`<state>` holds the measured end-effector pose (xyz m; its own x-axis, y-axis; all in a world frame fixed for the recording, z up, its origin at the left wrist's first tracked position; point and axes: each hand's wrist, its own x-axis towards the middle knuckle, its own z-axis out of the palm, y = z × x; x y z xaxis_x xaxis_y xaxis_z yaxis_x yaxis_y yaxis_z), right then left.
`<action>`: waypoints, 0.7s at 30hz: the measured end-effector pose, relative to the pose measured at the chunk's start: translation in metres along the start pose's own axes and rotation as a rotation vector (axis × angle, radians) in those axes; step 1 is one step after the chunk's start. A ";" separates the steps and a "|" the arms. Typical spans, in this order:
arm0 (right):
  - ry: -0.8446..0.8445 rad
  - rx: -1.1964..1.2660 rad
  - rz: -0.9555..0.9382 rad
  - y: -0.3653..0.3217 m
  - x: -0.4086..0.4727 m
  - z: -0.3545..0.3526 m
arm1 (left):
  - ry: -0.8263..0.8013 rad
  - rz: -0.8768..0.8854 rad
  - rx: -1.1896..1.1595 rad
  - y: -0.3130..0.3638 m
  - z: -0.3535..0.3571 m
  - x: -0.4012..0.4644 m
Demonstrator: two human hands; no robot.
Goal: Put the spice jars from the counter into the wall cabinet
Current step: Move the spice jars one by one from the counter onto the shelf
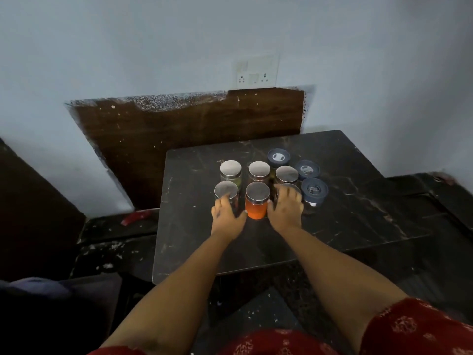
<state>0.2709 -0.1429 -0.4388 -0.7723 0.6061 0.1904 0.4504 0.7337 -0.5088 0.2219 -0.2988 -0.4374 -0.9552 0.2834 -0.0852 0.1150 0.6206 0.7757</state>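
Observation:
Several glass spice jars stand in a cluster on a dark marble counter slab (353, 208). Most have steel lids; three at the right have blue lids (314, 189). My left hand (226, 216) grips the front-left steel-lidded jar (225, 188) from the near side. My right hand (285, 210) curls over the front-right steel-lidded jar (293, 186), hiding most of it. Between my hands stands a jar of orange powder (256, 210), touched by neither palm. The wall cabinet is out of view.
A brown wooden board (179, 129) leans against the wall behind the counter, below a switch and socket plate (257, 73). A red object (135, 217) lies on the lower ledge at the left. A dark panel (30, 208) stands at far left.

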 end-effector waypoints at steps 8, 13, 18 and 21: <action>-0.284 -0.292 -0.308 -0.005 0.058 0.023 | 0.086 -0.087 -0.050 -0.003 0.015 0.028; -0.403 -0.288 -0.213 -0.003 0.079 0.033 | 0.098 -0.070 -0.028 0.001 0.025 0.032; -0.299 -0.095 -0.169 -0.008 0.085 0.020 | 0.212 -0.112 -0.160 0.006 0.029 0.032; -0.235 0.022 -0.066 -0.026 0.101 -0.005 | 0.242 -0.219 -0.401 0.021 0.024 0.034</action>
<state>0.1832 -0.0989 -0.4024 -0.8837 0.4674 0.0245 0.3880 0.7609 -0.5201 0.1982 -0.2586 -0.4392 -0.9864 -0.0283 -0.1618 -0.1627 0.3042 0.9386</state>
